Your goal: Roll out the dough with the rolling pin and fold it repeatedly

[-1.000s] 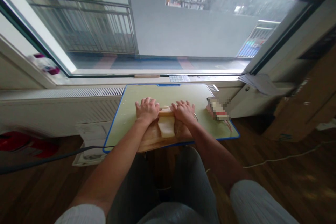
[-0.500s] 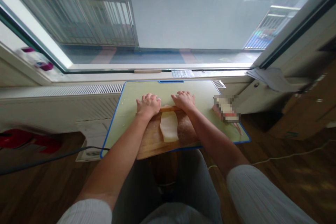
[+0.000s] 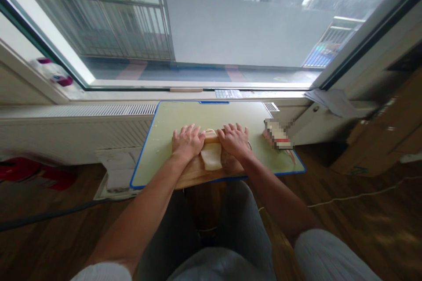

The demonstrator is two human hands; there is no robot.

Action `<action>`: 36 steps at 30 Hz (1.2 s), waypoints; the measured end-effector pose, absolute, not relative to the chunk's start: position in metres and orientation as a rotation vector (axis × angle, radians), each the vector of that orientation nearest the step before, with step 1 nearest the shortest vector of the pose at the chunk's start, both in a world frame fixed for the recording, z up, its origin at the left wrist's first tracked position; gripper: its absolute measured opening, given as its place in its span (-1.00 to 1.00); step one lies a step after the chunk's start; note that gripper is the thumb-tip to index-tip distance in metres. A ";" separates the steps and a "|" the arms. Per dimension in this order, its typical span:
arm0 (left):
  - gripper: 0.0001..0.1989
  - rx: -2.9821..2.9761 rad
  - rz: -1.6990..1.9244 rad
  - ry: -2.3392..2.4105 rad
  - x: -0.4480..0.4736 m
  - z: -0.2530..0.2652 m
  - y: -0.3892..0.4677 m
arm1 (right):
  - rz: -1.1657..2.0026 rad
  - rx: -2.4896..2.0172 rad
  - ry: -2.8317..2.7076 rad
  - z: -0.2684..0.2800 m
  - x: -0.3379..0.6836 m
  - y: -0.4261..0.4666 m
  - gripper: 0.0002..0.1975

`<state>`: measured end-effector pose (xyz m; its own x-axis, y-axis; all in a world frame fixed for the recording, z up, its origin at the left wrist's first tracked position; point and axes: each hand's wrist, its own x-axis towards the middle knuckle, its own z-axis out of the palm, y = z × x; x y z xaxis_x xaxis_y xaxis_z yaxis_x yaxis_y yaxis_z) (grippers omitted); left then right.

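Note:
A wooden rolling pin (image 3: pixel 212 139) lies crosswise over a strip of pale dough (image 3: pixel 211 158) on a wooden board (image 3: pixel 189 175). My left hand (image 3: pixel 188 141) is closed over the pin's left part, palm down, its fingers draped across to the far side. On the right part my right hand (image 3: pixel 234 140) grips in the same way. Between my hands the near portion of the dough lies flat toward me, and a pale curled edge of it shows just beyond the pin. Both hands hide the pin's ends.
The board rests on a light green cutting mat (image 3: pixel 184 112) with a blue rim. A pixelated item (image 3: pixel 279 135) lies at the mat's right side. Beyond are a window sill (image 3: pixel 138 95) and a radiator (image 3: pixel 99 129); a cardboard box (image 3: pixel 372 140) stands to the right.
Both hands have drawn slightly toward me with the rolling pin, which now covers more of the dough. Dough now shows past its far side. The view has shifted a little.

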<state>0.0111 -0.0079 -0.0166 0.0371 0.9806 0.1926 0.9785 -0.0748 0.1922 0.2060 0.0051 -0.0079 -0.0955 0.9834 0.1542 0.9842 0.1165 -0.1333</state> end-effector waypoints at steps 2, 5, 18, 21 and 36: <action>-0.40 2.261 0.449 2.110 0.011 -0.018 -0.018 | 0.005 -1.928 -2.177 -0.011 0.208 -0.007 -0.39; -0.40 2.292 0.486 2.059 0.008 -0.017 -0.039 | 0.035 -1.886 -2.144 -0.018 0.213 -0.028 -0.41; -0.74 2.373 0.523 1.965 -0.015 0.008 -0.087 | 0.156 -1.580 -2.267 0.006 0.241 -0.065 -0.77; -0.75 2.372 0.542 1.921 -0.017 0.007 -0.106 | 0.185 -1.519 -2.278 0.005 0.246 -0.077 -0.75; -0.45 2.274 0.577 2.030 -0.002 -0.014 -0.109 | 0.031 -1.772 -2.072 -0.017 0.217 -0.091 -0.53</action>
<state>-0.0015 -0.1086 -0.0137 0.0748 0.9662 0.2469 0.9515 -0.1432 0.2721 0.2170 -0.0912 -0.0172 -0.1063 0.9504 0.2922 0.9412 0.1910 -0.2789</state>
